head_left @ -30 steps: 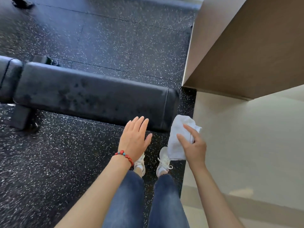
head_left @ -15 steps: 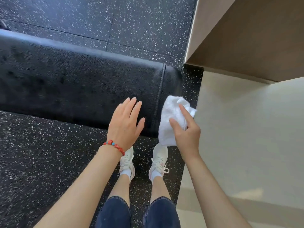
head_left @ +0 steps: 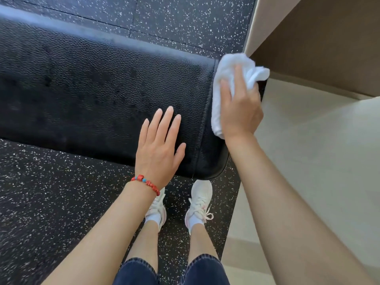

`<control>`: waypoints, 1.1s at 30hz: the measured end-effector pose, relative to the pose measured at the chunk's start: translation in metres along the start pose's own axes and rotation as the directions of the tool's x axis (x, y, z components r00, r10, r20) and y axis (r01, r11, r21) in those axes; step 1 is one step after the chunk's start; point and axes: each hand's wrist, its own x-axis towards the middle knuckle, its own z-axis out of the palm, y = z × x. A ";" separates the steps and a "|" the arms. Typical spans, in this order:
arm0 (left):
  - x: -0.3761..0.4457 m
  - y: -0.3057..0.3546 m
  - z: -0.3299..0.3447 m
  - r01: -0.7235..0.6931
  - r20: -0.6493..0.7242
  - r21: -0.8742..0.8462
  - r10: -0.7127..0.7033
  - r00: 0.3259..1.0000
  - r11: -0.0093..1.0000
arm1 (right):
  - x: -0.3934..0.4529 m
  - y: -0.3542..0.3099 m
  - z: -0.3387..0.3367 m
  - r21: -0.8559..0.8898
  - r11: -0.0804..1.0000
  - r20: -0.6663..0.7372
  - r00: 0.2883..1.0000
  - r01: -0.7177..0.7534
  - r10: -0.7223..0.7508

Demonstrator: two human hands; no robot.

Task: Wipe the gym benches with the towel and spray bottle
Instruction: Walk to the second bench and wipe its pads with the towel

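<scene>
A black padded gym bench (head_left: 86,95) runs from the left edge to the centre right, its textured top speckled with darker wet-looking spots. My right hand (head_left: 239,108) holds a bunched white towel (head_left: 224,64) and presses it on the bench's right end. Fingers straight and spread, my left hand (head_left: 160,147) lies over the front right part of the pad; a red bead bracelet is on its wrist. No spray bottle is in view.
Black rubber floor with white flecks (head_left: 51,202) surrounds the bench. A beige wall or cabinet corner (head_left: 320,38) rises close to the bench's right end, with pale tiled floor (head_left: 318,161) below it. My white sneakers (head_left: 200,200) stand just in front of the bench.
I have leaned in closer to the bench. My right hand carried the towel up from beside the bench onto its right end. My left hand moved forward over the pad.
</scene>
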 end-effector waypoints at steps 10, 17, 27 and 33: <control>0.001 -0.001 -0.007 -0.014 0.008 -0.007 0.014 1.000 1.000 | -0.110 0.024 0.002 -0.146 0.970 -0.111 0.971 0.196 -0.213; 0.001 -0.004 -0.008 -0.049 -0.011 -0.019 0.049 0.999 0.999 | -0.037 -0.007 0.003 -0.037 0.994 -0.119 0.988 0.099 -0.103; -0.007 -0.049 -0.020 0.091 -0.109 -0.019 -0.092 0.990 0.996 | -0.114 -0.002 0.011 -0.158 0.915 -0.159 0.905 0.371 -0.395; -0.015 -0.077 -0.014 0.112 -0.108 0.020 -0.109 0.988 0.994 | -0.066 -0.024 0.021 -0.327 0.824 -0.182 0.824 0.464 -0.536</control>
